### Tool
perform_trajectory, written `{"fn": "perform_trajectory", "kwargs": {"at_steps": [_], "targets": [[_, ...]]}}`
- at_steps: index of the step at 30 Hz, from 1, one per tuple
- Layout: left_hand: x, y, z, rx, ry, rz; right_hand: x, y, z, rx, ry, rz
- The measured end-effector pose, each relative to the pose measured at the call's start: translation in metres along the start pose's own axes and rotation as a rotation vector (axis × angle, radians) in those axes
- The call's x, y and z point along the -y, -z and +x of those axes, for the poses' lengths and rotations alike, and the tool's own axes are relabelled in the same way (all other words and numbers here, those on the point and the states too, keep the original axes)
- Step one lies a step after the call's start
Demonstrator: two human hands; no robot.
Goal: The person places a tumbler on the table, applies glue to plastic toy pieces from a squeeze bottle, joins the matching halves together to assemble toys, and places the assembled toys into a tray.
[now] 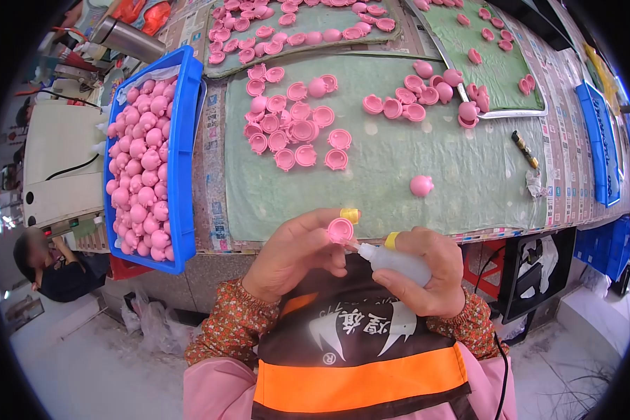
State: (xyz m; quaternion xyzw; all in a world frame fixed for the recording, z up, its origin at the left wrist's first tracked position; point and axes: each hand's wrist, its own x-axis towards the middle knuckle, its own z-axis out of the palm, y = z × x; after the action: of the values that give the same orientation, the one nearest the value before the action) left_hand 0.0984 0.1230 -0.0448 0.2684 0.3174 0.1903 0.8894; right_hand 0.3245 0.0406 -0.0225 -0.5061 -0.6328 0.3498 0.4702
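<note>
My left hand (297, 250) holds a pink half shell (340, 230) between thumb and fingers, its hollow side showing. In my right hand (427, 269) is a translucent squeeze bottle (397, 264), its nozzle pointing left and close to the shell's lower edge; whether they touch is too small to tell. Yellow tape wraps a finger on each hand. Past my hands, several open pink shells (305, 155) lie on the green mat (371, 203), and a single round pink piece (421, 185) sits nearer to me.
At the left stands a blue crate (183, 161) full of round pink pieces. Trays (497, 114) of shells lie at the back. A dark marker-like tube (525, 149) and crumpled tissue (535, 183) are at the right. Another person (66, 273) is at the far left.
</note>
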Motion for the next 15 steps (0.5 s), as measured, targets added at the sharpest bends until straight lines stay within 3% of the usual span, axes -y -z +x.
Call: {"fn": "perform_trajectory", "kwargs": {"at_steps": [15], "targets": [[-0.004, 0.0, -0.003, -0.042, -0.003, 0.058, 0.001, 0.009, 0.0, 0.03, 0.029, -0.024]]}}
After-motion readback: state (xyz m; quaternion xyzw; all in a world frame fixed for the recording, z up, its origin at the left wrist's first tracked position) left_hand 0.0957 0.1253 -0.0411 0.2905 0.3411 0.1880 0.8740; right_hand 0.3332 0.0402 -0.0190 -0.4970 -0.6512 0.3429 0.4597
